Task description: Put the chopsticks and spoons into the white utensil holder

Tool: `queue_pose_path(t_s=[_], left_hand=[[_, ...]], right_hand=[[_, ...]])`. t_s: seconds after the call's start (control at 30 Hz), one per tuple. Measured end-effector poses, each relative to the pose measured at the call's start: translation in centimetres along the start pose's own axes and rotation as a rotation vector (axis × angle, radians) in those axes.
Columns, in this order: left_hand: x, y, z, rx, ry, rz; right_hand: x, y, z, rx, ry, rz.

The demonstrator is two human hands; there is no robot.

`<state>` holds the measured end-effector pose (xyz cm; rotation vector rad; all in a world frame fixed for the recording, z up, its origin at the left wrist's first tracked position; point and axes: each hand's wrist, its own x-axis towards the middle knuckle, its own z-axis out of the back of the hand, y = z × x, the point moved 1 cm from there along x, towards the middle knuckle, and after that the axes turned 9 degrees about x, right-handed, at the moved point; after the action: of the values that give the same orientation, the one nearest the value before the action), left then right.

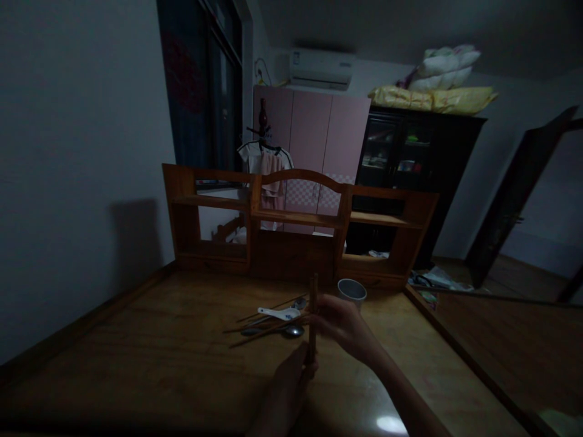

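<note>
Chopsticks stand upright in front of me, pressed close together; I cannot tell how many. My left hand is closed around their lower end. Higher up, my right hand has its fingers closed on the same chopsticks. Just left of them, a white soup spoon with blue marks lies across several loose chopsticks. Metal spoons rest in the same pile, partly covered. Behind my right hand stands a grey cup, its lower part hidden by the hand.
The wooden desk has a shelf unit along its back edge and a raised rim on the right. A white wall borders the left. Farther back are a pink wardrobe and a dark cabinet.
</note>
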<state>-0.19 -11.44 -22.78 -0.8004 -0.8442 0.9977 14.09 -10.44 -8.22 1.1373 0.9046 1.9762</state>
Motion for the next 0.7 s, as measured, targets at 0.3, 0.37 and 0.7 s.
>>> queue_pose_path(t_s=[0.3, 0.37, 0.7], left_hand=[[-0.5, -1.4, 0.4, 0.039, 0.039, 0.010], [-0.6, -1.4, 0.3, 0.085, 0.045, 0.030], [-0.8, -1.9, 0.5, 0.285, 0.014, -0.117]], right_hand=[[-0.6, -0.4, 1.6, -0.003, -0.038, -0.032], [-0.1, 0.5, 3.4, -0.041, -0.067, -0.010], [6.4, 7.8, 17.3, -0.239, -0.452, 0.227]])
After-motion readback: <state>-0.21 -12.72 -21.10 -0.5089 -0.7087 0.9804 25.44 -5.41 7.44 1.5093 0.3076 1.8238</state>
